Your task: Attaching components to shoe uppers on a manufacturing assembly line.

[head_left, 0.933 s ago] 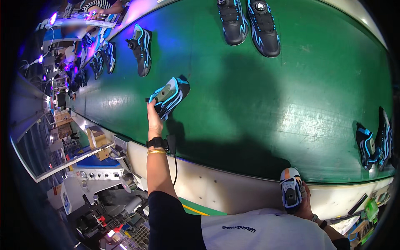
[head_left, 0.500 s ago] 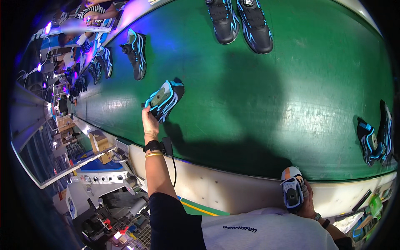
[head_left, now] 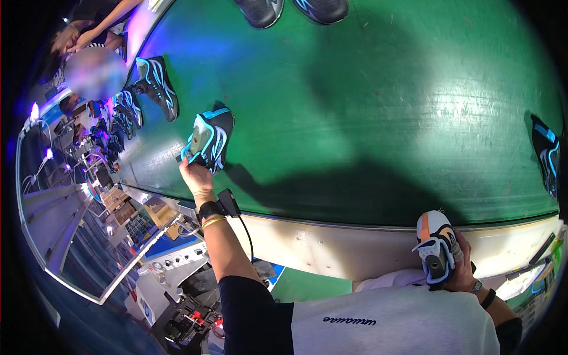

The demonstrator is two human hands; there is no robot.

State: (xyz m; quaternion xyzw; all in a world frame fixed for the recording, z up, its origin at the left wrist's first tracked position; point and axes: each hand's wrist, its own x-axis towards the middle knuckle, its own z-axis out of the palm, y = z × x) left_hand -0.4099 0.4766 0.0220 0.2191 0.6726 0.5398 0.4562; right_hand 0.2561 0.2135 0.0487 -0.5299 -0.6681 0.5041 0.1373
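My left hand [head_left: 196, 175] reaches out over the green belt, its fingers closed on a black sneaker [head_left: 219, 137] with light blue trim. That shoe is tilted so its opening and insole face me, and its dark shadow falls close by on the belt. At the belt's near edge, in front of my body, my right hand [head_left: 461, 264] grips a white and orange sneaker [head_left: 436, 228] from the right side. Its toe points away from me and its opening faces up. The right fingertips are partly hidden by the shoe.
The green conveyor belt [head_left: 367, 130] has a pale side rail [head_left: 307, 244]. Black shoes [head_left: 157, 89] stand on it at left, a pair [head_left: 319, 9] at the far edge, another shoe [head_left: 545, 155] at right. A machine with knobs [head_left: 171, 260] is at lower left; a co-worker's arm [head_left: 106, 23] shows upper left.
My view has turned, so shoes on the belt sit differently in the picture. The left hand still holds the black sneaker, now a little farther left; the right still holds the white and orange one.
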